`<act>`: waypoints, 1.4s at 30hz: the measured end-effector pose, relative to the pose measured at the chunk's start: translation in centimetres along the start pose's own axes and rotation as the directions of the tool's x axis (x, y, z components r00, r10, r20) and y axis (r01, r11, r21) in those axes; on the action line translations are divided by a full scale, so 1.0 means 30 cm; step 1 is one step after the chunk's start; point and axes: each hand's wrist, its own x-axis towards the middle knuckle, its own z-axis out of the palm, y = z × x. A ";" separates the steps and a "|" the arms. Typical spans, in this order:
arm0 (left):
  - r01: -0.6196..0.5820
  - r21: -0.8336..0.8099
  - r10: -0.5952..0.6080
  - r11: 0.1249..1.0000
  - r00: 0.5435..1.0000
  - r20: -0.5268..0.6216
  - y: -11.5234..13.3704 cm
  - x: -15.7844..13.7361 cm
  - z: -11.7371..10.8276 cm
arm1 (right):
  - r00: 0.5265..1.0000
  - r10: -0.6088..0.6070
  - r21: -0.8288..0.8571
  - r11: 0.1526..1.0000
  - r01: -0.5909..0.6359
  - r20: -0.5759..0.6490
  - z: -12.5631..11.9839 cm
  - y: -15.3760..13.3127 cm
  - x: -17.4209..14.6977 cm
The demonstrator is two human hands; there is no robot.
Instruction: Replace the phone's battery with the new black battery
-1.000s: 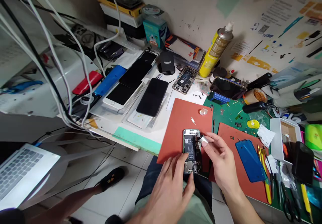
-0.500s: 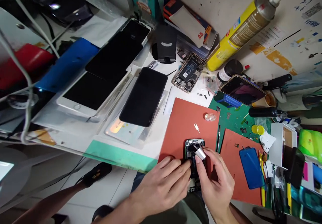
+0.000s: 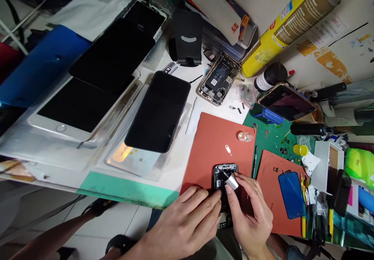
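An opened phone (image 3: 217,171) lies on the orange-brown mat (image 3: 201,151), its inner parts showing and its lower part mostly covered by my hands. My left hand (image 3: 191,217) holds the phone at its left side, the fingers close together and their tips on its edge. Between the thumb and fingers of my right hand (image 3: 253,209) is a silver cap (image 3: 231,181), tilted, with a thin dark stem pointing into the phone's upper part. Whether the stem's tip touches the inside, I cannot tell. Above the phone lie a SIM eject pin (image 3: 228,149) and a small clear glass bottle (image 3: 245,136).
A black-screened phone (image 3: 159,112) and a white-framed screen (image 3: 78,104) lie to the left. Behind the mat are another opened phone (image 3: 219,78) and a yellow spray can (image 3: 288,26). To the right are a blue phone-shaped panel (image 3: 292,194), a dark thin tool (image 3: 254,160) and a white box (image 3: 325,170).
The camera view has shifted, so the bench items at the left sit further left and look larger. The silver cap has moved slightly left and tilts more; both hands keep their places.
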 end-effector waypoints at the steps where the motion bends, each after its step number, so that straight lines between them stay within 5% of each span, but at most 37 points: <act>1: 0.003 0.000 -0.003 1.000 1.000 0.002 0.001 0.002 -0.001 | 1.000 -0.011 0.004 1.000 0.011 0.010 0.001 0.001 0.002; 17: 0.012 -0.025 -0.011 1.000 0.999 0.037 0.002 -0.005 -0.001 | 0.994 -0.047 -0.008 0.999 0.048 0.097 -0.014 0.004 0.026; 42: 0.000 -0.033 0.001 0.999 0.999 0.034 -0.003 -0.002 -0.002 | 0.991 -0.118 -0.085 0.989 0.123 0.064 -0.006 -0.025 0.049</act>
